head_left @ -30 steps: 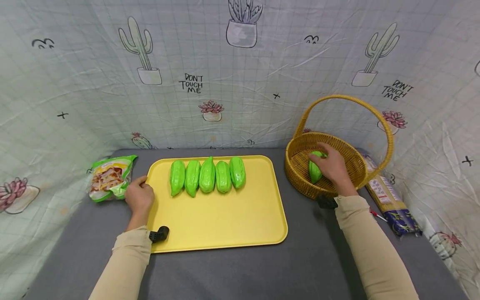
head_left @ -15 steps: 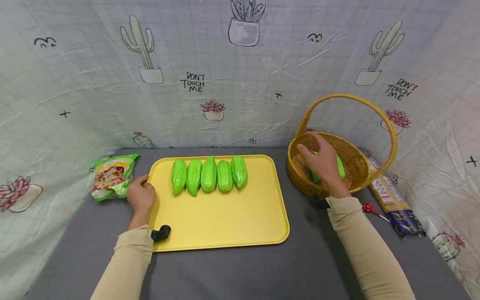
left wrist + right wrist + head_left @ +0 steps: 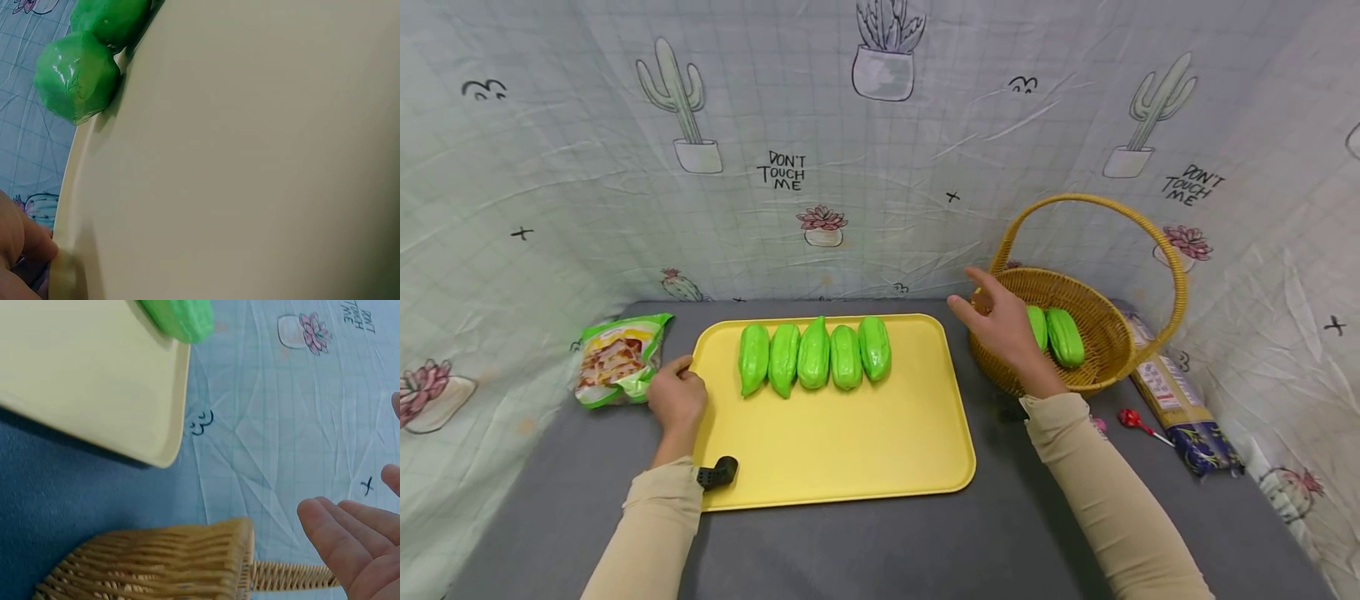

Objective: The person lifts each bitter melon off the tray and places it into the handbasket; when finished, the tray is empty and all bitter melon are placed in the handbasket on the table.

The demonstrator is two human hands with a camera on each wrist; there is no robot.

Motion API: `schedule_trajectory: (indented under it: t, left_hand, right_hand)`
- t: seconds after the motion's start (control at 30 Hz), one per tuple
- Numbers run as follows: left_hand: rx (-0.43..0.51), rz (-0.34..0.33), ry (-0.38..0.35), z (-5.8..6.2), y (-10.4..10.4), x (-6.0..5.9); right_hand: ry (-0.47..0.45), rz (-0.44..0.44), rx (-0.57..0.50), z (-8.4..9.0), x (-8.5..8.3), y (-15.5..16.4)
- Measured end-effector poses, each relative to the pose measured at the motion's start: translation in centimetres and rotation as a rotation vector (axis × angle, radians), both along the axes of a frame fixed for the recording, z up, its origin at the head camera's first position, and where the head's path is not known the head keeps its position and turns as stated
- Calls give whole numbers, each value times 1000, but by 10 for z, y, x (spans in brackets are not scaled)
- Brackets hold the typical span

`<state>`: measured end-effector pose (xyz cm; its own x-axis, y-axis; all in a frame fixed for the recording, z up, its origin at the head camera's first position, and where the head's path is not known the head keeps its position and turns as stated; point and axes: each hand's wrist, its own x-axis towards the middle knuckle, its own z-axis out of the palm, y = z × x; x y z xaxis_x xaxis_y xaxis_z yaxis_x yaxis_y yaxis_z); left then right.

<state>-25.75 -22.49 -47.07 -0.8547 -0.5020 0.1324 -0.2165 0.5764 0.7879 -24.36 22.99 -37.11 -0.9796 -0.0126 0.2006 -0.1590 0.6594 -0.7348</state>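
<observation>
My left hand (image 3: 677, 396) pinches the left rim of the yellow tray (image 3: 835, 446); in the left wrist view a fingertip (image 3: 49, 250) meets that rim. Several green ridged vegetables, like short plump gourds in shiny wrap (image 3: 814, 358), lie side by side along the tray's back. My right hand (image 3: 1006, 329) hovers over the left rim of the wicker basket (image 3: 1108, 329), thumb and fingers spread, nothing in it. Inside the basket lie two green gourds (image 3: 1064, 337), the left one partly hidden behind this hand. The right wrist view shows the basket's side (image 3: 162, 556) below the spread fingers.
A green food packet (image 3: 621, 358) lies left of the tray. Right of the basket are a long noodle packet (image 3: 1183, 404) and a red lollipop (image 3: 1131, 418). The basket's tall handle (image 3: 1093, 198) arches above it. Printed cloth (image 3: 895, 200) hangs behind the grey table.
My right hand has let go of a gourd in the basket and moved left to the basket's rim, uncovering two gourds inside. My left hand stays at the tray's rim.
</observation>
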Motion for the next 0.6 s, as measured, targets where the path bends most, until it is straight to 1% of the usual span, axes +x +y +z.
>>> schedule_trajectory:
  t: [0.13, 0.4, 0.6]
  left_hand:
    - [-1, 4, -2, 0, -1, 0]
    - [-6, 2, -7, -1, -2, -1]
    - [6, 5, -15, -1, -1, 0]
  right_hand:
    - [-13, 25, 6, -2, -1, -8]
    - [-105, 74, 1, -13, -1, -25]
    - [-116, 119, 6, -20, -2, -41]
